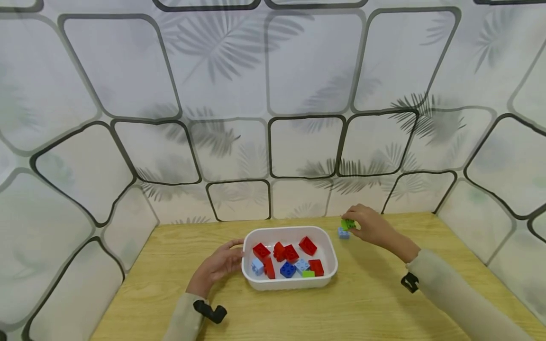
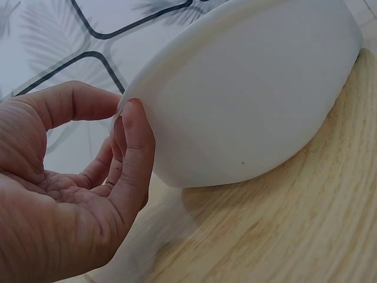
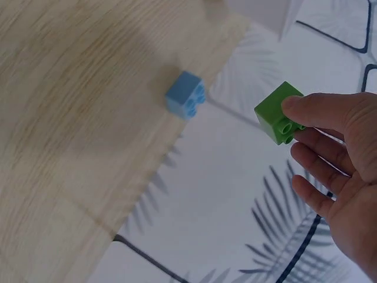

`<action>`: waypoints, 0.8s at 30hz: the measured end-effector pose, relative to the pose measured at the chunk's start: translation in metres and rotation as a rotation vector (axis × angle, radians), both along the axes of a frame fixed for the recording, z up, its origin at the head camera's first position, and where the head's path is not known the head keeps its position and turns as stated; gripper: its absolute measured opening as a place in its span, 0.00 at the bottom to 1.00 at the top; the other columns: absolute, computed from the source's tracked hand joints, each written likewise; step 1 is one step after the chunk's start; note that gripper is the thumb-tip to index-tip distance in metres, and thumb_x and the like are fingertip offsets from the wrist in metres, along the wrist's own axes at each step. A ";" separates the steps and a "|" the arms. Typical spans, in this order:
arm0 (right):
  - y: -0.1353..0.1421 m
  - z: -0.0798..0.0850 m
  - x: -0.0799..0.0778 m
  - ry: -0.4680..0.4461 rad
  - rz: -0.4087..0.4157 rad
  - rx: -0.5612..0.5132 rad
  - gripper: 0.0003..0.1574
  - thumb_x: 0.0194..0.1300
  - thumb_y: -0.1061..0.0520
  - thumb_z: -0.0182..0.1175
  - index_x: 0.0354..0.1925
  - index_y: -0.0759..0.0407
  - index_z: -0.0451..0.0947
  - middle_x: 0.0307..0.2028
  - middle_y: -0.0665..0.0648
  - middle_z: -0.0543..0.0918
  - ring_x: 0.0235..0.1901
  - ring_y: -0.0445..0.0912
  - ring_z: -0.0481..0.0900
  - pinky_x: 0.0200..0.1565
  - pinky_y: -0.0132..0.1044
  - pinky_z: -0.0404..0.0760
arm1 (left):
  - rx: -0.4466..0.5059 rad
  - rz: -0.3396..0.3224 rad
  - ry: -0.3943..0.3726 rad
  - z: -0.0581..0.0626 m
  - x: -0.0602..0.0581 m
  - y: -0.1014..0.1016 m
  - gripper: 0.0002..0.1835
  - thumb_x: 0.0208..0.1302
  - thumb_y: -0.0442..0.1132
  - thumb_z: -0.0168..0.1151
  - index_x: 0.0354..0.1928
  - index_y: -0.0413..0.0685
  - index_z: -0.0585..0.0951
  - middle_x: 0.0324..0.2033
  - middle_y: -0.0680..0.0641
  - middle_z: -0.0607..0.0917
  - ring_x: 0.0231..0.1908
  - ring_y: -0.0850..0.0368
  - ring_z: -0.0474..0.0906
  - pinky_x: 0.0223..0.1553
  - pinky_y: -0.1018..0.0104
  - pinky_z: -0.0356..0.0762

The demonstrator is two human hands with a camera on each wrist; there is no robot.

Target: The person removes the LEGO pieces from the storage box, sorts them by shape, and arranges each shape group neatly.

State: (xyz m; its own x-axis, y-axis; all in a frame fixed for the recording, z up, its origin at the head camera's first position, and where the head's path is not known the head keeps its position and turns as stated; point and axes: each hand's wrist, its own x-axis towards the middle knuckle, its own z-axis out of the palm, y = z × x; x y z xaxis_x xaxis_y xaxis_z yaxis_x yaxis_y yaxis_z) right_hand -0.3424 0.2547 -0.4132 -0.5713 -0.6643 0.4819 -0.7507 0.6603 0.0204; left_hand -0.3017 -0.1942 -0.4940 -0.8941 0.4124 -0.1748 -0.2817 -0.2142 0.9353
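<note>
A white plastic tub [image 1: 290, 283] stands on the table, holding red, light blue, dark blue and green toy bricks. At its left end my left hand [image 1: 222, 263] pinches the rim between thumb and fingers, as the left wrist view shows with the hand [image 2: 76, 171] close up. My right hand [image 1: 372, 228] pinches a green toy brick [image 3: 274, 111] between thumb and fingertips, its studs facing the fingers. Just below that brick in the head view, a light blue brick [image 1: 343, 233] sits on the table, to the right of the tub.
The wooden table [image 1: 170, 265] ends at a pale patterned cloth backdrop [image 1: 239, 201] behind and at both sides. Inside the tub, red bricks [image 1: 307, 245] lie mostly at the back and a dark blue brick [image 1: 287, 270] near the front wall. Each wrist wears a black strap.
</note>
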 end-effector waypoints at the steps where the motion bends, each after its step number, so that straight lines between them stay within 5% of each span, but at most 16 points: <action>1: 0.003 -0.002 -0.001 -0.006 -0.010 0.005 0.23 0.44 0.70 0.79 0.42 0.66 0.85 0.36 0.58 0.85 0.38 0.53 0.82 0.40 0.47 0.83 | 0.004 -0.002 0.000 0.000 0.000 0.000 0.22 0.73 0.28 0.51 0.66 0.37 0.62 0.42 0.53 0.86 0.40 0.64 0.82 0.42 0.68 0.84; 24: 0.032 -0.032 -0.021 -0.156 -0.127 0.066 0.18 0.50 0.72 0.73 0.42 0.66 0.84 0.38 0.62 0.85 0.37 0.56 0.81 0.38 0.49 0.82 | 0.008 -0.010 -0.022 0.001 -0.001 0.000 0.25 0.73 0.27 0.51 0.69 0.36 0.59 0.47 0.50 0.85 0.41 0.63 0.83 0.44 0.67 0.85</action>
State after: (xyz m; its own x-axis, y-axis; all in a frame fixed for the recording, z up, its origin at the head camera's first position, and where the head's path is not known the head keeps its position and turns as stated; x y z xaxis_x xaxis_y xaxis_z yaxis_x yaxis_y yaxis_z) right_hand -0.3638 0.2870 -0.4450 -0.7167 -0.6098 0.3384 -0.6592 0.7507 -0.0433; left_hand -0.3030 -0.1944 -0.4933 -0.8858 0.4231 -0.1908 -0.3042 -0.2189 0.9271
